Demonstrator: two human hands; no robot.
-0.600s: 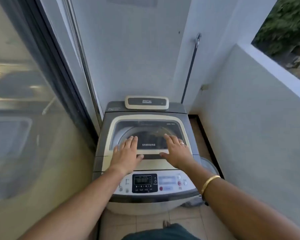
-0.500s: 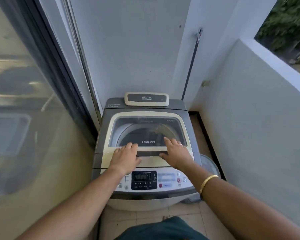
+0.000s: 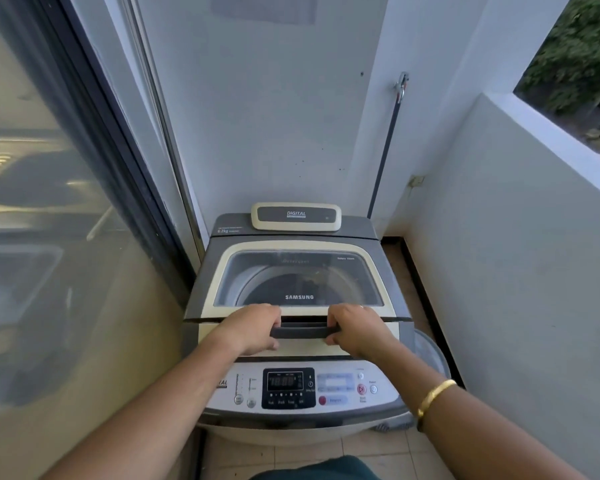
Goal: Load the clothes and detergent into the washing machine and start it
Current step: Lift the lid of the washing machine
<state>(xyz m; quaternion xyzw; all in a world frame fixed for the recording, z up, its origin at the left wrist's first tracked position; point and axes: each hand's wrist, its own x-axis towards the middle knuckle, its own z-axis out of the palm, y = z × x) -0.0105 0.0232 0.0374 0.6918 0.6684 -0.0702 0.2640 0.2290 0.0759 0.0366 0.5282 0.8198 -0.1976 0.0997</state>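
Both hands grip the dark lid handle [image 3: 300, 331]: left hand [image 3: 253, 329] curled around its left end, right hand [image 3: 355, 329] around its right end. Washing machine [image 3: 392, 258] stands against the back wall; control panel [image 3: 336, 388] sits nearest the person.

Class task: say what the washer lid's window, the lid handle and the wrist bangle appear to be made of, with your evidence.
Lid window: likely tinted glass or clear plastic; the drum shows through it.
Lid handle: dark matte plastic, probably; no shine. Both hands grip it, the left hand and the right hand.
Bangle: polished gold-coloured metal, seemingly; bright glints.
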